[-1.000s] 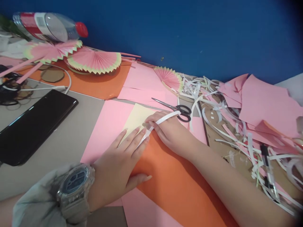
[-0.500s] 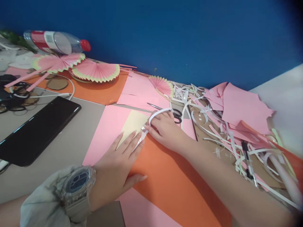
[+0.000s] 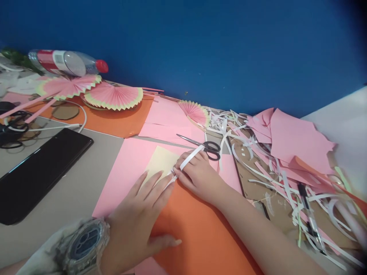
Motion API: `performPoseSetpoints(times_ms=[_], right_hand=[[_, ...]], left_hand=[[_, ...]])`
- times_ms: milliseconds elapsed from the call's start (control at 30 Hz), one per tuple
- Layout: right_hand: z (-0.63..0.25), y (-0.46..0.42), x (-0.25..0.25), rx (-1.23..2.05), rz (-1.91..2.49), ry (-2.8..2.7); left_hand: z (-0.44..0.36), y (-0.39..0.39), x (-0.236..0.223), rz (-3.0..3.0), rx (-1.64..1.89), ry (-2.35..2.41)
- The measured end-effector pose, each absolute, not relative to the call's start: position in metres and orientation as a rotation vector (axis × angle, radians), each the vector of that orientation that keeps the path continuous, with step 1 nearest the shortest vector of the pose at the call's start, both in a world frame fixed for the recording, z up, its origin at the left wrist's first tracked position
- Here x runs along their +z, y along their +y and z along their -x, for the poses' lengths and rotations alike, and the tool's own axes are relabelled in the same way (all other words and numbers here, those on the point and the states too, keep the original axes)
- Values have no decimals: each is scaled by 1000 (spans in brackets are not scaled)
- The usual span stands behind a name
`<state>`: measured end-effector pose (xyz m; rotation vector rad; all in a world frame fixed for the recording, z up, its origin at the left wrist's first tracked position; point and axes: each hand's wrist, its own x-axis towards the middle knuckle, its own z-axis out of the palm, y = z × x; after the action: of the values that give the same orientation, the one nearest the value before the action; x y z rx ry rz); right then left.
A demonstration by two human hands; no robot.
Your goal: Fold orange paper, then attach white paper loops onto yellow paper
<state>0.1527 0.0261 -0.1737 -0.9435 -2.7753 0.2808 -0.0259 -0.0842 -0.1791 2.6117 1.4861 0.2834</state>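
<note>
gap: phone [image 3: 47, 173] to pink sheet [image 3: 119, 168] | obstacles: scissors [image 3: 207, 144] ahead, strips [image 3: 287, 189] right

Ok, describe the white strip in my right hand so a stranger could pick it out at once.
Find the large orange sheet at the lower middle and follow it up to where the left hand and right hand are close together. The white strip slants up from the right hand's pinch, over its fingers. Unlike the loose white strips tangled on the right, this one is held.
</note>
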Motion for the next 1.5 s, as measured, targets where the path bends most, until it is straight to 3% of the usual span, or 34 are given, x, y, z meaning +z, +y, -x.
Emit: performPoseSetpoints(times_ms=[267, 1500], right_hand=[[-155, 28, -176, 90, 944, -2778], [-153, 31, -181, 179, 1049, -2758]], left_hand=[[26, -82, -183, -2703, 238, 1483], [28, -83, -190, -2704, 208, 1435]])
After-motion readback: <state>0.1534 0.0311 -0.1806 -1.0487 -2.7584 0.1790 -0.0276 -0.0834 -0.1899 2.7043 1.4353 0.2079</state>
